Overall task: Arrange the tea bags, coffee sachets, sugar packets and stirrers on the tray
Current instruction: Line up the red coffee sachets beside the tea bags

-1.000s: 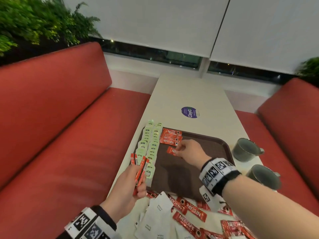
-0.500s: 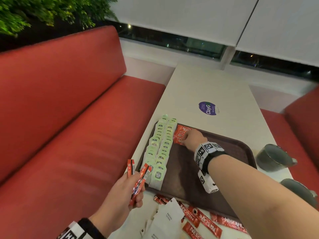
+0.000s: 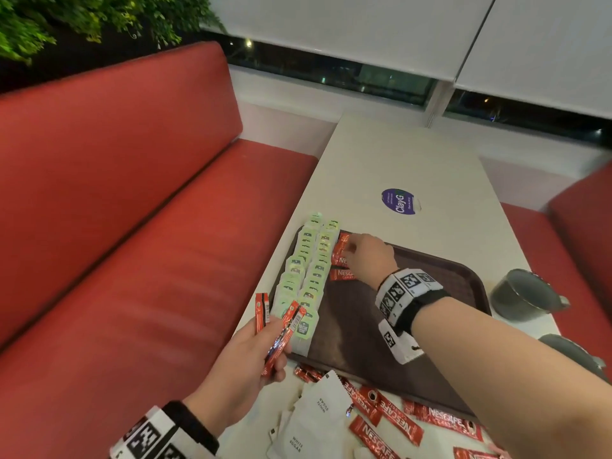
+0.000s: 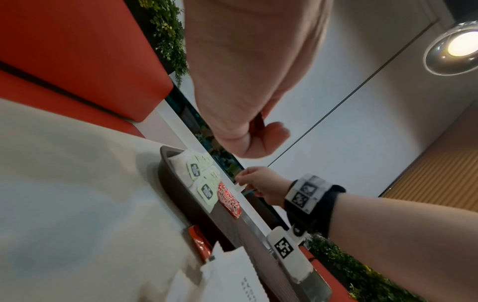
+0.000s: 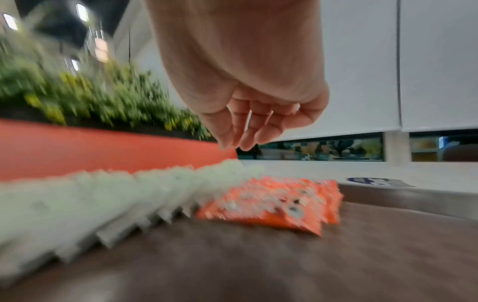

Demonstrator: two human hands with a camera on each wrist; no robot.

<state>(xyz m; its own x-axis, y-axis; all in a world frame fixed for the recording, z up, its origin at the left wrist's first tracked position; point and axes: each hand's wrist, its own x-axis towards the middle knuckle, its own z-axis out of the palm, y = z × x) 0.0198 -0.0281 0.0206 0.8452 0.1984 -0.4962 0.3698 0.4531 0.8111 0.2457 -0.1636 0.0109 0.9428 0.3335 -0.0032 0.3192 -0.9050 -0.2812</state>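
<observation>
A brown tray point(image 3: 364, 326) lies on the white table. Two rows of green-tagged tea bags point(image 3: 308, 270) run along its left side, and red coffee sachets point(image 3: 342, 256) lie stacked beside them at the far end. My right hand point(image 3: 356, 248) is over that stack. In the right wrist view its fingers point(image 5: 235, 143) hang relaxed just above the sachets point(image 5: 274, 200) and hold nothing. My left hand point(image 3: 265, 346) grips several red sachets point(image 3: 281, 329) upright near the tray's near-left corner.
Loose coffee sachets point(image 3: 384, 415) and white sugar packets point(image 3: 318, 415) lie scattered on the table in front of the tray. Two grey mugs point(image 3: 523, 296) stand to its right. A round sticker point(image 3: 399, 201) is beyond it. Red benches flank the table.
My right hand carried a sachet from the tray's middle to the far stack and now hangs above it with nothing in it. The left hand kept its bundle.
</observation>
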